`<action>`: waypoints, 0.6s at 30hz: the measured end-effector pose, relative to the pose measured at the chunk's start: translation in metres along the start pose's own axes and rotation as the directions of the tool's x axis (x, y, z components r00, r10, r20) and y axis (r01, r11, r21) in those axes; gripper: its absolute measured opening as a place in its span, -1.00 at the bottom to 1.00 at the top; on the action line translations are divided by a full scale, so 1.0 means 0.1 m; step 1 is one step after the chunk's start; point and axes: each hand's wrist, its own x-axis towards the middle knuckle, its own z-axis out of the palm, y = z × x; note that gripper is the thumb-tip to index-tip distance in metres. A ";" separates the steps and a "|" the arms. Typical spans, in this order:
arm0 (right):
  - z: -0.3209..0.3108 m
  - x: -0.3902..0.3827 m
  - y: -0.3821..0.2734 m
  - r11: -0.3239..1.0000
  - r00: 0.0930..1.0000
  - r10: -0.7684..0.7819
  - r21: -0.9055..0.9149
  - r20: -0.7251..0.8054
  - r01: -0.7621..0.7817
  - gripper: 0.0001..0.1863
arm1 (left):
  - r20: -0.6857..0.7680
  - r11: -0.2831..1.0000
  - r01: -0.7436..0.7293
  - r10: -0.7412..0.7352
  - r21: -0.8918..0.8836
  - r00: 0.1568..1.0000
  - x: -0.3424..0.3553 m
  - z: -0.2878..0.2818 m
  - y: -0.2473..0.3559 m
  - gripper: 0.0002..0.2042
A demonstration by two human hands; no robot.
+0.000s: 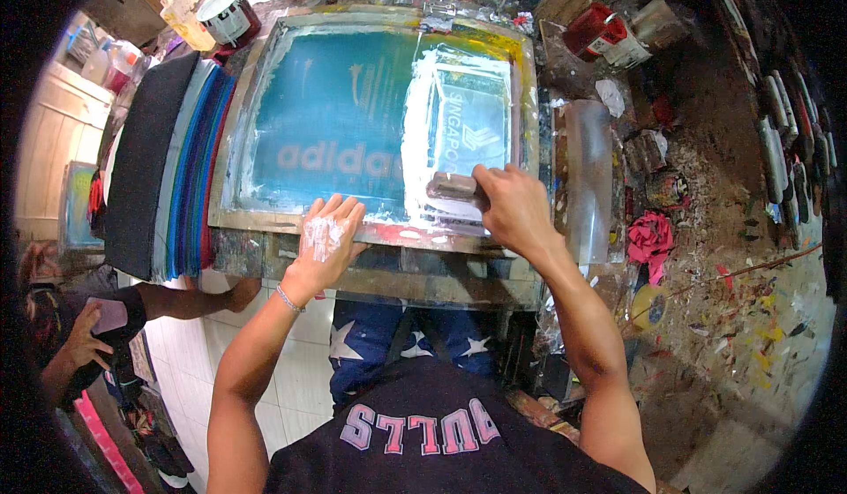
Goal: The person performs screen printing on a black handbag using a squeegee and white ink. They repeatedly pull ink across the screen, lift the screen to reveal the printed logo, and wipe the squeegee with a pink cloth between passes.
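Observation:
In front of me lies a wood-framed printing screen (318, 115) with blue-green mesh and pale lettering and logo shapes. White ink (416, 132) borders a smaller lettered panel (481, 97) on its right side. My right hand (516, 207) is closed round a short squeegee (453, 186), which rests at the near end of that panel. The squeegee's lower edge is hard to make out. On the screen's near rail, my left hand (328, 240) is closed over the wood, fingers on top and thumb partly hidden. White ink smears its back.
Stacked coloured fabric pieces (190, 168) stand left of the screen, with a paint bucket (229, 19) behind. To the right are a red can (595, 31), a grey rounded sheet (589, 181) and a crumpled red cloth (650, 236). Another person's hand (86, 340) shows at lower left.

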 end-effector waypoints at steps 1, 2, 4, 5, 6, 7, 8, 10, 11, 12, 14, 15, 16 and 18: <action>0.00 0.01 0.01 1.000 1.000 -0.018 0.008 -0.024 0.019 -0.76 | -0.020 1.000 -0.012 0.012 0.001 1.000 0.00 0.00 -0.01 -0.52; 0.00 0.02 0.02 1.000 0.998 -0.029 0.003 -0.059 0.030 -0.77 | -0.041 1.000 -0.009 0.009 -0.004 0.999 0.00 0.01 -0.01 -0.52; -0.01 0.03 0.03 1.000 0.999 -0.019 -0.016 0.039 0.020 -0.80 | -0.021 1.000 -0.003 0.003 -0.003 1.000 0.00 0.02 -0.01 -0.51; -0.02 0.04 0.04 1.000 1.000 -0.021 -0.016 -0.019 0.020 -0.80 | -0.017 1.000 0.000 0.000 -0.001 1.000 0.00 0.02 -0.02 -0.51; -0.05 0.03 0.05 1.000 1.000 -0.026 -0.009 -0.006 0.026 -0.80 | 0.009 1.000 0.011 -0.011 0.000 1.000 0.00 0.02 -0.02 -0.51; -0.07 0.02 0.05 1.000 1.000 -0.020 -0.002 0.014 0.020 -0.80 | 0.011 1.000 0.009 -0.009 0.000 1.000 -0.01 0.03 -0.01 -0.51; -0.09 -0.01 0.05 1.000 1.000 0.004 0.021 -0.015 -0.004 -0.80 | 0.008 1.000 0.005 -0.005 0.006 1.000 0.00 0.03 -0.01 -0.51; -0.10 -0.11 0.00 0.998 0.999 -0.044 0.052 0.028 0.043 -0.78 | -0.032 1.000 -0.006 0.007 0.006 0.999 -0.01 0.03 0.00 -0.52; -0.07 -0.17 -0.04 0.996 0.997 -0.070 0.053 -0.041 0.073 -0.78 | -0.083 0.999 -0.030 0.031 0.014 0.996 -0.01 0.02 0.01 -0.52; -0.02 -0.23 -0.08 0.993 0.994 -0.110 0.042 0.015 0.109 -0.76 | -0.152 0.997 -0.068 0.074 0.041 0.986 0.01 0.02 0.00 -0.53; 0.11 -0.29 -0.12 0.996 0.996 -0.086 -0.028 -0.005 0.086 -0.74 | -0.032 1.000 -0.012 0.012 0.010 0.999 0.02 0.00 0.00 -0.53; 0.19 -0.28 -0.11 0.996 0.996 -0.081 -0.042 0.036 0.083 -0.75 | 0.029 1.000 0.020 -0.020 0.000 0.999 0.02 0.00 0.01 -0.54; 0.27 -0.21 -0.06 0.993 0.991 -0.097 -0.070 -0.089 0.090 -0.76 | -0.004 1.000 0.003 -0.004 -0.013 1.000 0.03 -0.02 0.01 -0.55; 0.41 0.08 0.14 0.988 0.970 -0.103 -0.132 -0.221 0.075 -0.78 | -0.004 1.000 -0.001 0.001 -0.018 1.000 0.04 -0.04 0.01 -0.55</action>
